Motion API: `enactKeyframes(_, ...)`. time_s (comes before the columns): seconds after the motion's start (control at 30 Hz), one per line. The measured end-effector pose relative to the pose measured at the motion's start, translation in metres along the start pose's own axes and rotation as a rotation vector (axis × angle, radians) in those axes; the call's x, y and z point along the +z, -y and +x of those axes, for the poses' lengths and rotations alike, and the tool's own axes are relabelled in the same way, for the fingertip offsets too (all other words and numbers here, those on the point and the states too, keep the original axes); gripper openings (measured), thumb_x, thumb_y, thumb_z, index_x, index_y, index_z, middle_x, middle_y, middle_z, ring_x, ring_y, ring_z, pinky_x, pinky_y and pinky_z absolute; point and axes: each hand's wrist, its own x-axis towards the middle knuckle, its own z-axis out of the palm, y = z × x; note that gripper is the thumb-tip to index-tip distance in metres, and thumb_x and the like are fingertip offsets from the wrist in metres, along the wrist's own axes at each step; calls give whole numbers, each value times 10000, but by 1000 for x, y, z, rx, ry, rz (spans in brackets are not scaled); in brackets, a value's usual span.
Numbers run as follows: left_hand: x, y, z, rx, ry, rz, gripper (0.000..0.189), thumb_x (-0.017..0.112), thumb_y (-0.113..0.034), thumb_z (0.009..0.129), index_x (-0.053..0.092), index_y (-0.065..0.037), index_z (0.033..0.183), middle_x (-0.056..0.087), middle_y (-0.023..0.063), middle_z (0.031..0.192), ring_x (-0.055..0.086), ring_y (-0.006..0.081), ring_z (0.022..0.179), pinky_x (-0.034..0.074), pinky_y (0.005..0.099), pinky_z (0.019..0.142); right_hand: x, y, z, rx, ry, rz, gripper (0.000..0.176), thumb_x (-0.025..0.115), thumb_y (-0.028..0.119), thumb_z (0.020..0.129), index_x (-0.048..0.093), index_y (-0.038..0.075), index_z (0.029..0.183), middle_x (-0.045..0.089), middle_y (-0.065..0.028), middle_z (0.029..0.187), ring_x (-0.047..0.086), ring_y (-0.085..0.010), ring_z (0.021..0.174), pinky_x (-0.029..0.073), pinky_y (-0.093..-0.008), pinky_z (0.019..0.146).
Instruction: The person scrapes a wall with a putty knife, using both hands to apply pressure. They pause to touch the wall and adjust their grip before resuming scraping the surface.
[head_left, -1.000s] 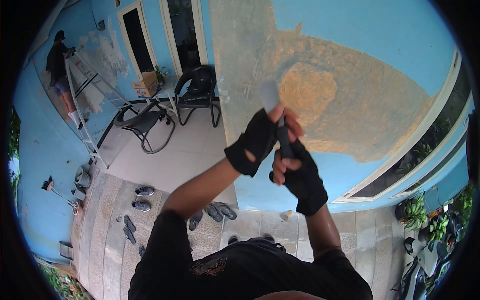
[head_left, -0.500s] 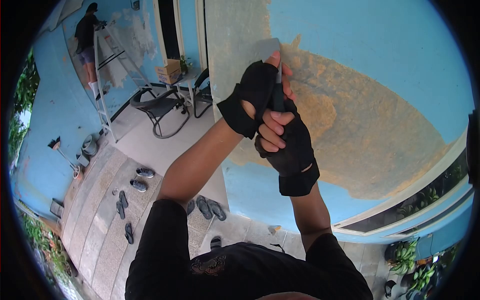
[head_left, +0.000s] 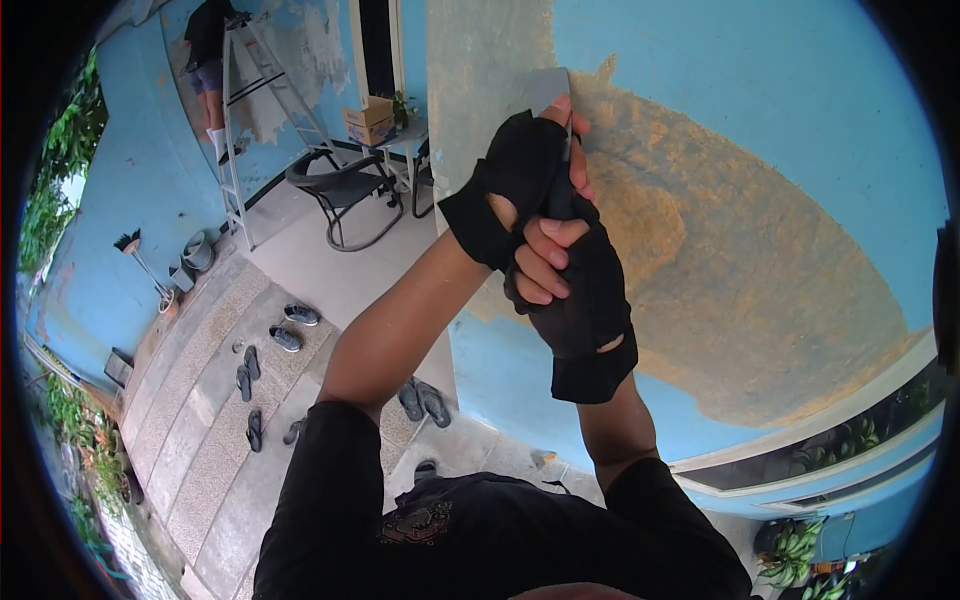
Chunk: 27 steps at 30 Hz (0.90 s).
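Both my hands wear black fingerless gloves and hold one scraper (head_left: 547, 88), its flat grey blade against the bare patch (head_left: 740, 240) of the blue wall. My left hand (head_left: 530, 165) is the upper one, closed around the tool near the blade, with a thumb or finger pressed along it. Lower down, my right hand (head_left: 575, 285) wraps its fingers around the dark handle, which is mostly hidden by the gloves. Around the brownish-grey patch, blue paint (head_left: 740, 70) remains on the wall.
Behind on the left, a person (head_left: 207, 75) stands on a ladder (head_left: 232, 150) at another wall. A black chair (head_left: 350, 190), a cardboard box (head_left: 370, 122) on a small table, buckets (head_left: 198, 252), a broom (head_left: 145, 268) and several shoes (head_left: 285, 338) stand around. A window (head_left: 850, 430) lies at right.
The camera view has tilted slightly, so the background sits further right and the ladder person's head is cut off. Both hands keep their grip on the scraper, with its blade still near the same spot.
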Motion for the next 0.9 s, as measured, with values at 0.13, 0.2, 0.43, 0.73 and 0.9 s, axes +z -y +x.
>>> enactKeyframes(0.13,-1,-3,0,-15,11,43,385,448,-420,1045,512,-46,983,525,45,576,571,188,557,498,318,582,-8,4,11,32,41,0,52,489,78,922,478,106,879,426,38,639,363,-60,439,336,-229,420)
enactKeyframes(0.2,-4,-10,7,14,22,-38,385,446,-417,1045,512,-43,982,528,46,578,575,187,562,499,317,584,-4,3,9,21,24,34,51,488,80,923,475,106,881,426,38,639,362,-61,437,340,-229,420)
enactKeyframes(0.43,-7,-24,4,7,70,7,393,431,-414,1045,522,-34,998,554,55,596,596,188,589,502,317,605,9,-7,11,-4,10,42,61,479,76,921,468,104,868,432,28,631,352,-71,419,333,-236,407)
enactKeyframes(0.73,-9,-21,-4,-58,97,-53,373,440,-406,1044,518,-45,994,559,49,615,593,179,589,501,314,585,15,-16,10,-55,13,-1,72,498,90,901,453,138,872,409,28,635,338,-72,441,319,-257,442)
enactKeyframes(0.9,-14,-14,-5,-72,145,-29,354,437,-393,1049,501,-50,991,552,39,609,582,169,574,497,312,555,3,-14,15,-37,35,13,63,484,83,913,453,124,877,420,26,630,350,-76,431,330,-248,434)
